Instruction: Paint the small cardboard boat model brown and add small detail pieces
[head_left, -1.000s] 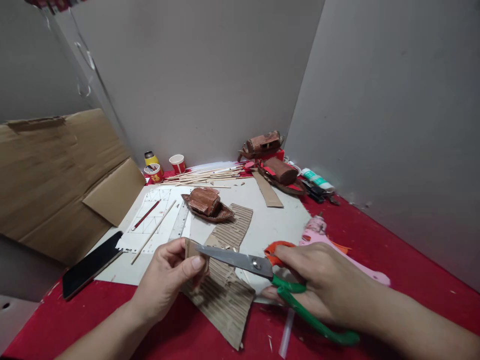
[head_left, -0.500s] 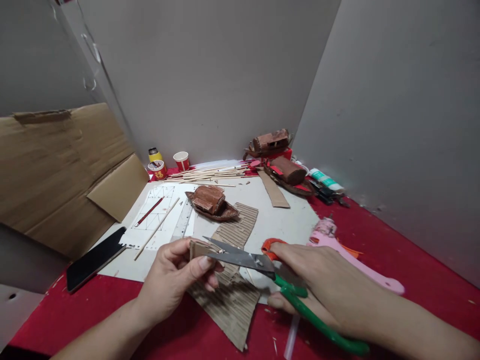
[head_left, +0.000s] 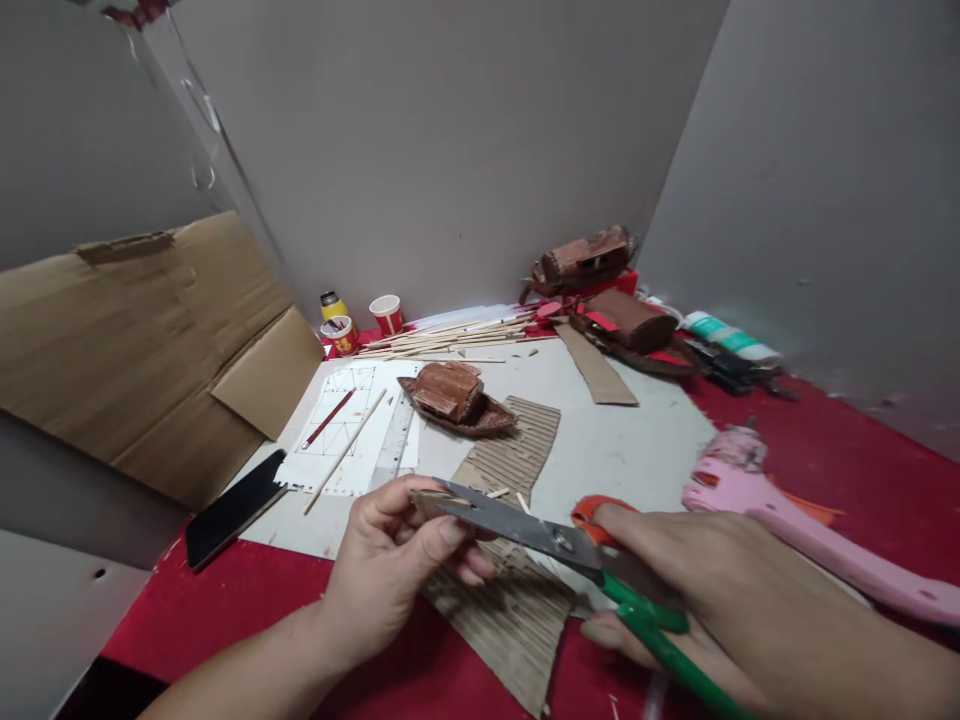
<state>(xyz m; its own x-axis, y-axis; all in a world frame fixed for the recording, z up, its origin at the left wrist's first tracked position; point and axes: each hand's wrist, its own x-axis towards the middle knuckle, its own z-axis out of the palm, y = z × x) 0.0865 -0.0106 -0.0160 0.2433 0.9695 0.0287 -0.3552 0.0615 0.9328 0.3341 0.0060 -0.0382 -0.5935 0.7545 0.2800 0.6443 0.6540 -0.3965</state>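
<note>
My left hand (head_left: pixel 397 570) pinches a small piece of brown cardboard (head_left: pixel 431 502) between thumb and fingers, low in the middle of the view. My right hand (head_left: pixel 712 590) grips green-handled scissors (head_left: pixel 540 535), and the steel blades lie across the cardboard piece, nearly closed. Under both hands a larger sheet of corrugated cardboard (head_left: pixel 502 610) lies on the red table (head_left: pixel 862 480). A brown model boat (head_left: pixel 457 398) sits just beyond on a white sheet (head_left: pixel 637 440).
A black phone (head_left: pixel 234 508) lies at the left. A pink glue gun (head_left: pixel 795 525) lies at the right. Wooden sticks (head_left: pixel 442 342), paper cups (head_left: pixel 388 313), two more model boats (head_left: pixel 622 325) and tubes (head_left: pixel 731 342) line the back. A big cardboard flap (head_left: pixel 150 350) leans at left.
The scissor blades opened, then closed again on the small cardboard piece. The view has shifted, so the table's things sit further right. My left hand keeps its pinch.
</note>
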